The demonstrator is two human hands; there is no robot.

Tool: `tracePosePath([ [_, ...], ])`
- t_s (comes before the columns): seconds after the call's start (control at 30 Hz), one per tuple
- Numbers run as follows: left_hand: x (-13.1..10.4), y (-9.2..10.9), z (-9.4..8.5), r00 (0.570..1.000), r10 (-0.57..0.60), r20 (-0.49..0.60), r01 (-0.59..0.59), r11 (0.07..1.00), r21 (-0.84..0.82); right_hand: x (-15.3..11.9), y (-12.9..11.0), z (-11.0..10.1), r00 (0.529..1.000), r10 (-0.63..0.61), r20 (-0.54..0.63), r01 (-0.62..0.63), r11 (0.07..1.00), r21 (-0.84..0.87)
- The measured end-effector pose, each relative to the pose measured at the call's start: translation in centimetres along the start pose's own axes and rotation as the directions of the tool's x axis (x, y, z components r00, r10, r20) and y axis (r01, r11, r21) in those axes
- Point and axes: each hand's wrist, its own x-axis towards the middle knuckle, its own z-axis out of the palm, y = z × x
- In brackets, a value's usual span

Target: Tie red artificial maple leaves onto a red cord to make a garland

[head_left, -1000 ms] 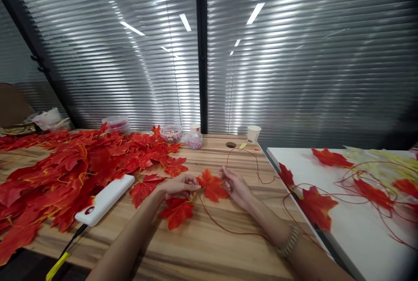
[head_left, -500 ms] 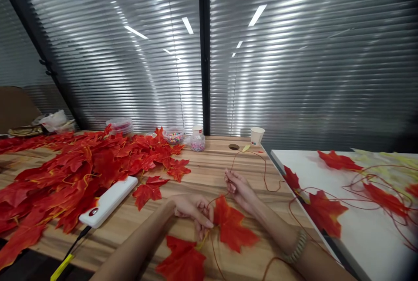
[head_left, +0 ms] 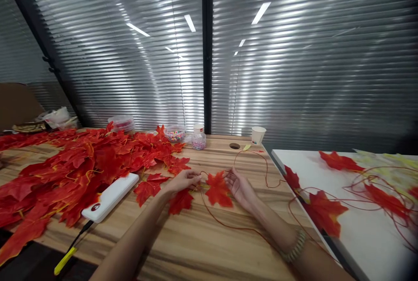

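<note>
My left hand (head_left: 187,181) is closed in a pinch around a thin red string (head_left: 228,227), close to the stems of two artificial maple leaves. One red maple leaf (head_left: 219,190) hangs between my hands; the other leaf (head_left: 181,201) lies below my left fingers, partly covered by them. My right hand (head_left: 241,188), with a beaded bracelet (head_left: 294,246) on its wrist, is at the right edge of the first leaf. Its thumb and forefinger pinch the string, which runs on toward the back of the table. The exact grip at the fingertips is small and partly hidden.
A large heap of red maple leaves (head_left: 81,163) covers the left of the wooden table (head_left: 196,255). A white power bank (head_left: 111,198) with a cable lies beside it. Bead tubs (head_left: 198,142) and a paper cup (head_left: 258,135) stand behind. Strung leaves (head_left: 325,213) lie on the white table.
My left hand has moved up and away from me with the two leaves, which now lie farther back on the table. My right hand has stayed near its place, its fingers now closer to the leaf.
</note>
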Motion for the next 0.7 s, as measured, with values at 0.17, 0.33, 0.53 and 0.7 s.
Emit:
tracePosePath([
  [0.17,0.08,0.04,0.5,0.996,0.042,-0.076,-0.037,0.997,0.062,0.02,-0.16,0.16,1.0,-0.021,0.018,0.02,0.999,0.04],
  [0.33,0.37,-0.18,0.42,0.995,0.084,-0.059,-0.075,0.987,0.14,0.06,0.0,-0.09,0.998,-0.047,0.041,0.046,0.999,0.025],
  [0.53,0.76,-0.84,0.01,0.991,0.125,-0.038,-0.111,0.96,0.258,0.14,0.28,-0.39,0.995,-0.058,0.087,0.059,0.998,-0.013],
  [0.7,0.85,-0.93,-0.37,0.951,0.267,-0.155,-0.16,0.854,0.494,-0.05,0.31,-0.09,0.995,-0.046,0.09,0.052,0.997,-0.059],
])
